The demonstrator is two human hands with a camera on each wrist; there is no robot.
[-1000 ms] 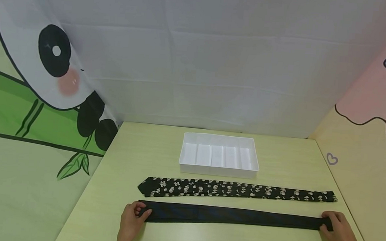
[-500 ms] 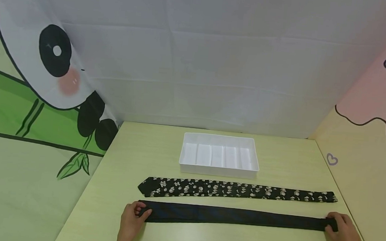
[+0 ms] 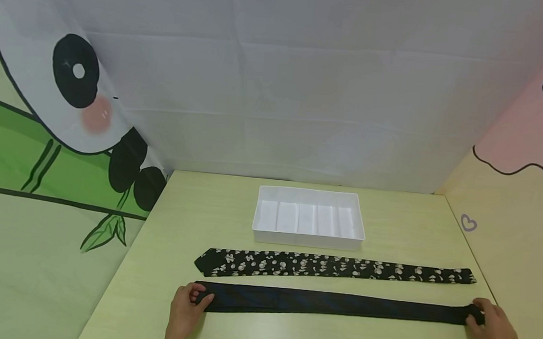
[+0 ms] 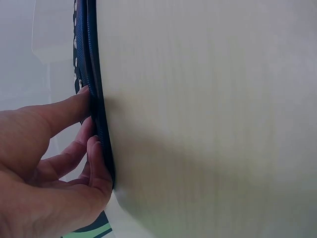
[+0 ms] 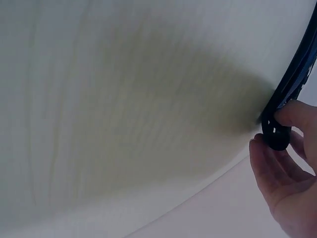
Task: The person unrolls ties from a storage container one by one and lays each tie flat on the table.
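A dark navy necktie (image 3: 328, 303) lies stretched from left to right across the near part of the table. My left hand (image 3: 185, 310) holds its wide left end, thumb and fingers at the edges. At the narrow right end, my right hand (image 3: 496, 332) pinches the tie, which looks looped over there in the right wrist view (image 5: 277, 134). Beyond it, roughly parallel, a black necktie with a pale floral-like pattern (image 3: 293, 265) lies flat, its pointed end to the left. Neither hand touches that one.
A white plastic tray (image 3: 308, 241) with several compartments stands behind the ties. The pale yellow table (image 3: 193, 206) meets a white cloth backdrop (image 3: 303, 114) at the back. A printed wall (image 3: 493, 248) runs along the right edge, near my right hand.
My right hand has moved a little to the right, and the navy tie's narrow end has come along with it. My left hand and the patterned tie have stayed in place.
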